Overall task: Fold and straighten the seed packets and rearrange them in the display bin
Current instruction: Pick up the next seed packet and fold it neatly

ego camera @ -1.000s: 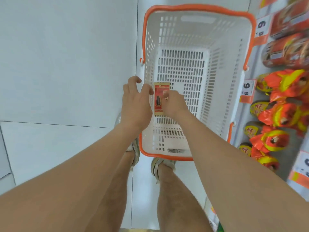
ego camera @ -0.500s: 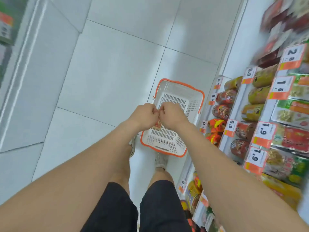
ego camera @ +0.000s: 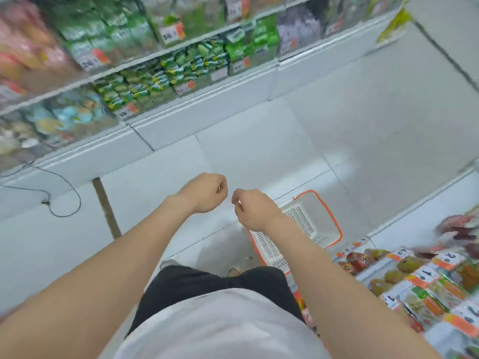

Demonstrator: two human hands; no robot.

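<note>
Mostly blurred shelves (ego camera: 160, 73), curled fingers (ego camera: 223, 189).

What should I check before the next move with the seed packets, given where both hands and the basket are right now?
1. Packet in hand: cannot tell. The left hand and right hand are loosely curled, and no packet shows in either.
2. Hands apart and free to move: ok. A gap of bare floor shows between them.
3. White plastic basket with orange rim within reach: ok. It sits on the floor just beyond the right forearm.
4. Basket contents: cannot tell. The forearm hides part of it.
5. Display bin located: not ok. Only blurred shelves of packaged goods show.
6. View sharp enough: not ok. The shelves are motion-blurred.
</note>
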